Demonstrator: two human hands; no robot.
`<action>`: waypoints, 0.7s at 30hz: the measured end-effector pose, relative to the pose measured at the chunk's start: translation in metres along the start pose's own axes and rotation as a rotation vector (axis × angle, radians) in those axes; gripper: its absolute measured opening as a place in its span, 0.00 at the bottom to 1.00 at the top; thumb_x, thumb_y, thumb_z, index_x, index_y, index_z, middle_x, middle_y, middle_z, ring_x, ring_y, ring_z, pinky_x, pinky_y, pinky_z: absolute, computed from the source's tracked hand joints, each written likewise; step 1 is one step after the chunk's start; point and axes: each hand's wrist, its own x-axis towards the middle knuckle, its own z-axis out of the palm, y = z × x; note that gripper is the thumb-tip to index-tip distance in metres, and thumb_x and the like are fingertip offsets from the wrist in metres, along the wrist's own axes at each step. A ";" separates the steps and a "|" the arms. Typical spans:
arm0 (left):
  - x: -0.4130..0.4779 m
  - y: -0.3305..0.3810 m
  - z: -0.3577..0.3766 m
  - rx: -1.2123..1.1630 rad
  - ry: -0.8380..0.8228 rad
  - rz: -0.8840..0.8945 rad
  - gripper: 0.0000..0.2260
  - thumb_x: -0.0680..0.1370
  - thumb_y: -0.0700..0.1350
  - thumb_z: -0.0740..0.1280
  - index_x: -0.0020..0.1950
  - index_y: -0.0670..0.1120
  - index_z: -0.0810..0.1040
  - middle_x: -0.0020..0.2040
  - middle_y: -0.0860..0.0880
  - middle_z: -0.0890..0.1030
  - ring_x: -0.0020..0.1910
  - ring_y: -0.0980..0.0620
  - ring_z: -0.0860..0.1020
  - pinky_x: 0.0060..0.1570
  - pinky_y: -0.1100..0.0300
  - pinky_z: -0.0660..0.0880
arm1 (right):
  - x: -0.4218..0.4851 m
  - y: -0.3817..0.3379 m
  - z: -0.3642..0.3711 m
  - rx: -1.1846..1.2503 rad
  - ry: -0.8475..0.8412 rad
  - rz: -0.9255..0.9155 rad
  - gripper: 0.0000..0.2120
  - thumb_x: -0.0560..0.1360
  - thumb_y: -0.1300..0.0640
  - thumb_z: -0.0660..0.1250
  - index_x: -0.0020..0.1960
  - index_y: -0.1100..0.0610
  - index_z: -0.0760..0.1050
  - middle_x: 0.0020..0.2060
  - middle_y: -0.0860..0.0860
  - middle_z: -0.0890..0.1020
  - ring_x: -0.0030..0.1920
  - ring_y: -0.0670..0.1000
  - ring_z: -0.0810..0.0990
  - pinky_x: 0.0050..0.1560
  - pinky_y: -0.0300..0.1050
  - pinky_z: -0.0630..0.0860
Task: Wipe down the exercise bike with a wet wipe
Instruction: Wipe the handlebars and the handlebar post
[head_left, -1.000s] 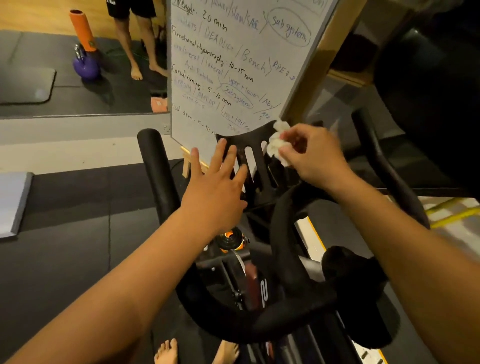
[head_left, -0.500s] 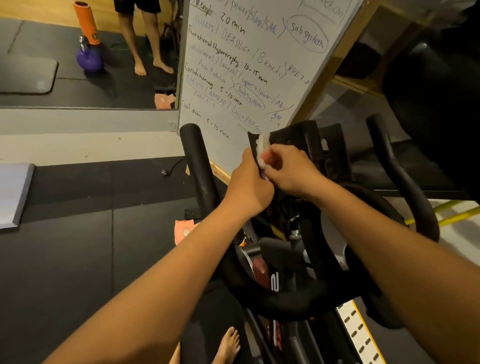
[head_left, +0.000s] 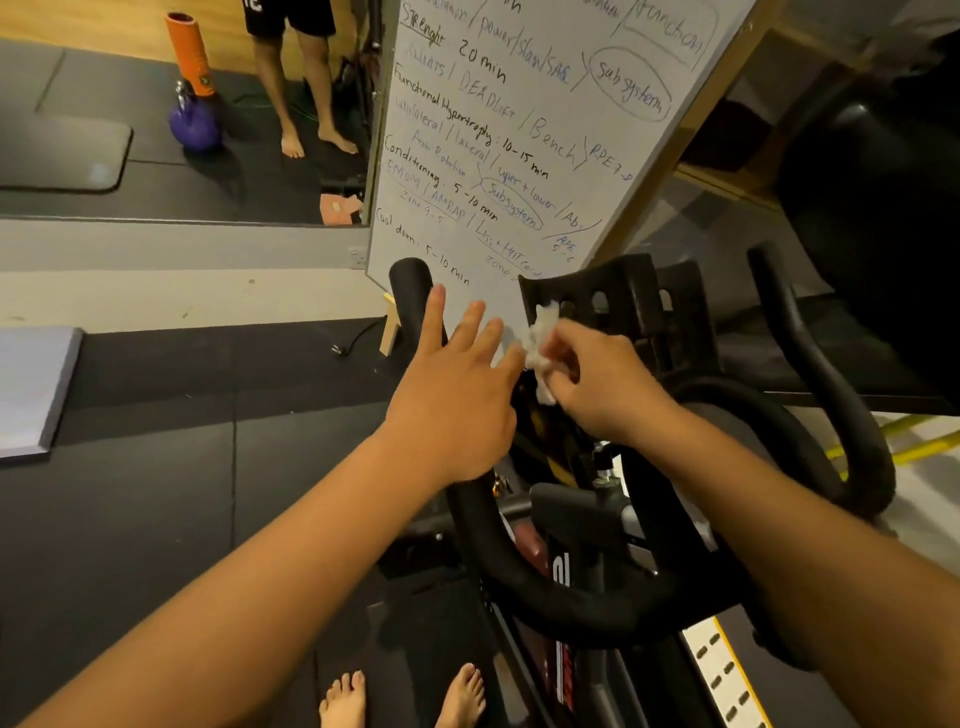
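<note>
- The wet wipe (head_left: 543, 345) is a crumpled white wad pressed against the near-left edge of the slotted bracket (head_left: 623, 293), which stands at the front of the exercise bike (head_left: 597, 519).
- The right hand (head_left: 605, 387) has its grip closed on the wipe, thumb and fingertips pinching the wad. Part of the wipe pokes out above the fingers and part below.
- The left hand (head_left: 457, 400) is just left of the bracket with its grip wide, fingers straight and spread, holding nothing. It lies over the left handlebar horn (head_left: 410, 278); I cannot tell whether the palm rests on the bar.
- My judgement on handling: the wipe is light, limp and damp, so it may bunch or tear if dragged over the bracket's slot edges. Holding the wad at its middle, as here, should give the firmest rub, and refolding it would bring up a clean face.
- The bracket looks thin and stiff, with cut-outs. It may flex or tilt under pressure, so steadying it from its left side with the free hand seems sensible.
- The handlebar (head_left: 519, 577) below the bracket looks padded and matte, and is probably grippy, not slippery.
- The whiteboard (head_left: 545, 156) behind the bracket reads "Strenght: 20 min", "DEADLIFT / Bench", "RPE 7-8", "Functional Hypertrophy: 10–15 min", "Conditioning: 5–10 min", "EMOM / AMRAP", "Cool down: 5–10 min" and a circled "Sub system".
- A white mark on the bike frame below the bracket is partly hidden and unreadable.
</note>
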 end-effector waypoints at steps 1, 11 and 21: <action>-0.006 -0.005 0.000 -0.045 0.039 0.030 0.24 0.81 0.55 0.51 0.74 0.47 0.67 0.76 0.41 0.65 0.78 0.39 0.54 0.73 0.34 0.36 | -0.004 -0.002 -0.005 -0.082 -0.094 0.003 0.07 0.77 0.59 0.65 0.52 0.49 0.73 0.48 0.49 0.78 0.47 0.48 0.77 0.43 0.38 0.73; -0.027 -0.016 0.007 -0.149 0.169 0.101 0.21 0.79 0.51 0.51 0.49 0.52 0.85 0.51 0.56 0.83 0.62 0.49 0.73 0.76 0.41 0.43 | 0.000 -0.023 0.022 -0.194 0.193 0.113 0.16 0.78 0.65 0.61 0.65 0.57 0.68 0.46 0.54 0.76 0.49 0.56 0.78 0.48 0.52 0.76; -0.018 0.008 0.005 -0.140 0.047 0.099 0.22 0.74 0.54 0.51 0.58 0.54 0.81 0.46 0.54 0.84 0.55 0.50 0.79 0.75 0.40 0.42 | -0.093 0.002 -0.025 -0.386 0.236 0.097 0.10 0.77 0.61 0.61 0.57 0.56 0.75 0.49 0.56 0.74 0.50 0.59 0.76 0.47 0.50 0.75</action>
